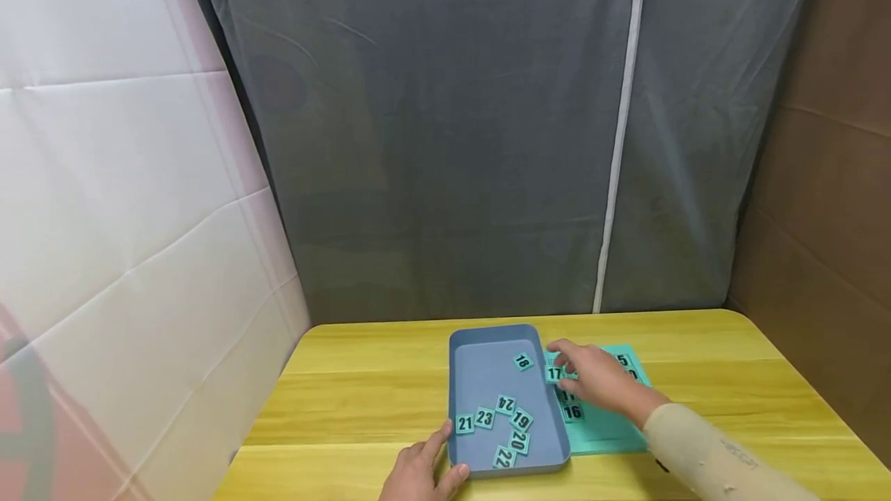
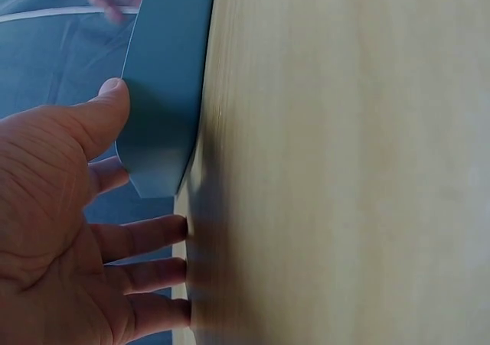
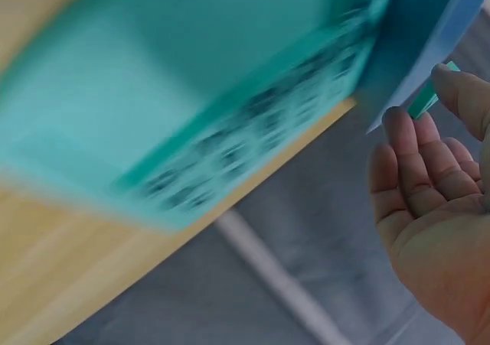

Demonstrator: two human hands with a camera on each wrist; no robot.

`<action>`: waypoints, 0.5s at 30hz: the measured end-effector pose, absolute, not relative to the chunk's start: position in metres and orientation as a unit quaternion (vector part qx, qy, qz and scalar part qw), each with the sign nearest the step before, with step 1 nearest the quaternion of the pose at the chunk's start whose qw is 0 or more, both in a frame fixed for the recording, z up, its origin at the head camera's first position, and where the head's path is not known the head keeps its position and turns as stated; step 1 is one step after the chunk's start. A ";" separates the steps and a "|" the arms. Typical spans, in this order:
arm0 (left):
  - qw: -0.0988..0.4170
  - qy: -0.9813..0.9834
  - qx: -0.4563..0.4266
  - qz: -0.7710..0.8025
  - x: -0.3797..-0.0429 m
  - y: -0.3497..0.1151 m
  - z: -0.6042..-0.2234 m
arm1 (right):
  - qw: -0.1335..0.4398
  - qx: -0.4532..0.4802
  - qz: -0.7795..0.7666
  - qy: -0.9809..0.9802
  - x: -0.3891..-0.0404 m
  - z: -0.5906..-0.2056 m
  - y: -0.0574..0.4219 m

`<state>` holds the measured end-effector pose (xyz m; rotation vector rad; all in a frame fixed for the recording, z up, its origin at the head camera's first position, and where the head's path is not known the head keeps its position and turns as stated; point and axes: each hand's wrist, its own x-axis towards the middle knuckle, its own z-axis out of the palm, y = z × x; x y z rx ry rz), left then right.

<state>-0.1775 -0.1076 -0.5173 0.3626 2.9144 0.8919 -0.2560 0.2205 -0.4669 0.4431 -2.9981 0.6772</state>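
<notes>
The blue-grey tray (image 1: 487,373) holds several loose teal number tiles, among them 18 (image 1: 523,362), 21 (image 1: 464,424) and 22 (image 1: 504,457). My left hand (image 1: 420,468) touches the tray's near left corner, thumb against its outer wall and the other fingers fairly straight in the left wrist view. Between thumb and fingertips, my right hand (image 1: 602,377) pinches the tile 17 (image 1: 554,374), just past the tray's right wall. Under that hand lies a teal board (image 1: 609,435) with number tiles in rows, including 16 (image 1: 572,413); the hand hides part of them.
The tray and board lie side by side on a yellow wood-grain table (image 1: 362,393). A grey curtain (image 1: 445,138) hangs behind it, with a white sheet (image 1: 139,161) at left and a brown panel (image 1: 828,176) at right. The right wrist view is blurred over the board.
</notes>
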 end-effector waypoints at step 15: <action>0.036 0.950 0.108 0.291 -0.178 -0.115 -0.513 | 0.095 0.216 0.112 -0.965 -0.214 -0.503 0.267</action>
